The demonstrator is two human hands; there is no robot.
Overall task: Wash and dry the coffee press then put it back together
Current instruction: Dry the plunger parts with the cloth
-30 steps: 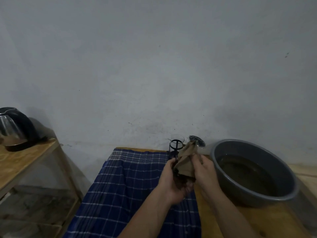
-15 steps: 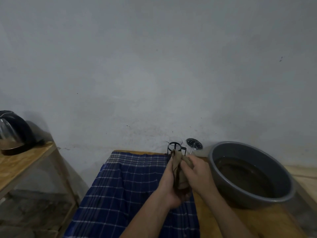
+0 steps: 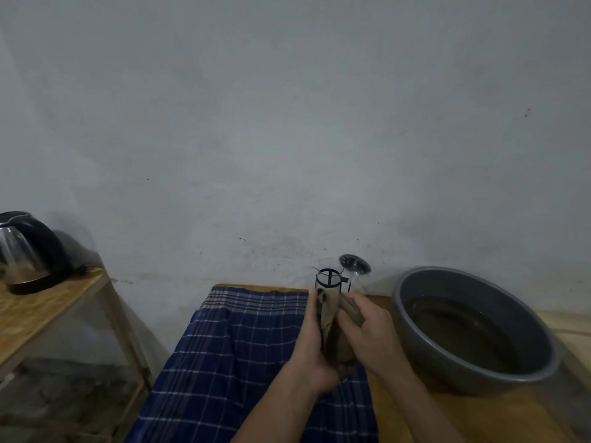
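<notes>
My left hand (image 3: 311, 353) and my right hand (image 3: 371, 334) both grip a brown cloth (image 3: 331, 318) wrapped round the lower part of the coffee press plunger. The plunger's round mesh filter disc (image 3: 354, 265) sticks up above my right hand on its thin rod. What the cloth covers is hidden. Just behind my hands stands the glass carafe (image 3: 329, 278) in its black frame, on the far edge of the table by the wall.
A grey basin (image 3: 479, 286) with dark water sits on the wooden table (image 3: 415, 417) at the right. A blue checked cloth (image 3: 240, 346) covers the table's left part. A black kettle (image 3: 25, 251) stands on a wooden shelf (image 3: 48, 308) at far left.
The cloth reached up to the filter disc a second ago; it now sits lower on the plunger and the disc stands bare. My right hand has slid down and round the cloth.
</notes>
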